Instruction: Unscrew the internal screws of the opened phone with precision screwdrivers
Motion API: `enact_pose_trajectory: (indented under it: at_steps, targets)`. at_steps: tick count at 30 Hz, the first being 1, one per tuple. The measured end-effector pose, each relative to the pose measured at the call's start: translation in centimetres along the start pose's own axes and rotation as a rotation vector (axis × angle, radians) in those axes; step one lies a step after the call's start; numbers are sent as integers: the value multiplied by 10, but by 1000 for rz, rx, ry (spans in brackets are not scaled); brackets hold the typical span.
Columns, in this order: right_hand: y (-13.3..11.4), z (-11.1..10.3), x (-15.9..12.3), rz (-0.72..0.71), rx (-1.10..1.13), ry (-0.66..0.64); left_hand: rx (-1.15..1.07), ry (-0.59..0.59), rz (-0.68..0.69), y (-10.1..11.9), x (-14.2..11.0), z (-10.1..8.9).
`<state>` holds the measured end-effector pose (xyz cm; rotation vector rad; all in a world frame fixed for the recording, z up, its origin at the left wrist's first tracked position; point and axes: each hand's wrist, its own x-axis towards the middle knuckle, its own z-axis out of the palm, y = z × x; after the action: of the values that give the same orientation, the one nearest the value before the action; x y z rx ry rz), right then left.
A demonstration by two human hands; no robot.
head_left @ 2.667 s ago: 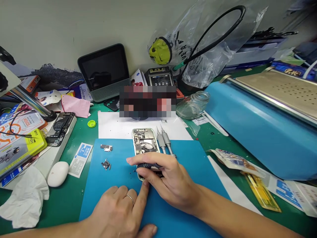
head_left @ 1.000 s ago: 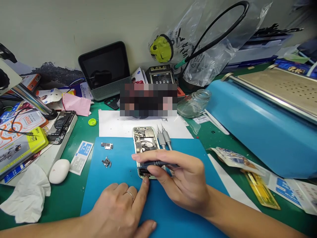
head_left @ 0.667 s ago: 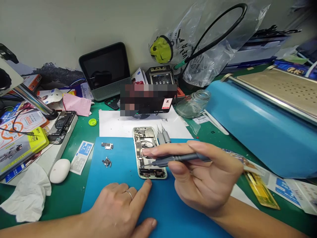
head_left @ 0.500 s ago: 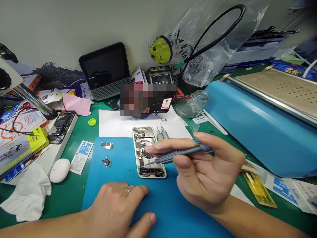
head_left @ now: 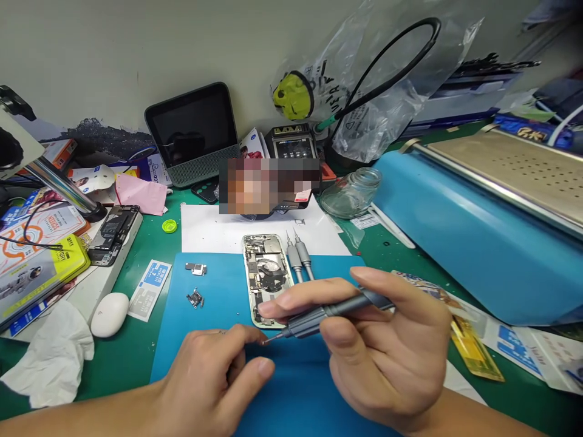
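An opened phone (head_left: 263, 273) lies face down on a blue mat (head_left: 214, 303), its insides showing. My right hand (head_left: 382, 346) grips a grey screwdriver (head_left: 328, 314) like a pen, its tip pointing left just below the phone's near end. My left hand (head_left: 214, 376) rests on the mat in front of the phone, fingers curled and pinched right at the screwdriver's tip; what they hold, if anything, is too small to see. Two more grey screwdrivers (head_left: 298, 260) lie beside the phone on its right. Two small metal parts (head_left: 195, 282) sit on the mat to the left.
White paper (head_left: 209, 230) lies behind the mat. A glass jar (head_left: 353, 193), a small screen (head_left: 194, 133) and a big blue machine (head_left: 478, 230) stand behind and right. Left are a white mouse (head_left: 107, 314), crumpled tissue (head_left: 50, 355), another opened phone (head_left: 112, 233) and booklets.
My right hand lifted the screwdriver off the phone's near end, swung it up and right, then brought its tip down toward my left hand. My left fingers drew back from the phone and curled together.
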<state>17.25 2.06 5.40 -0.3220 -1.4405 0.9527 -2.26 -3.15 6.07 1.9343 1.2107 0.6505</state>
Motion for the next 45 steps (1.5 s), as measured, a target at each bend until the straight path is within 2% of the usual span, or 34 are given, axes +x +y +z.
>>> enact_pose_trajectory:
  at_steps: [8, 18, 26, 45]
  targets:
    - [2, 0, 4, -48, -47, -24, -24, -27, 0, -4, -1, 1]
    - [3, 0, 1, -37, -71, -70, -44, -15, 13, -1, 1, 1]
    - [2, -2, 6, -34, -110, -129, -63, -61, -6, 0, 3, 0]
    - [4, -4, 4, -45, -106, -157, -35, -88, 13, -2, 1, 1]
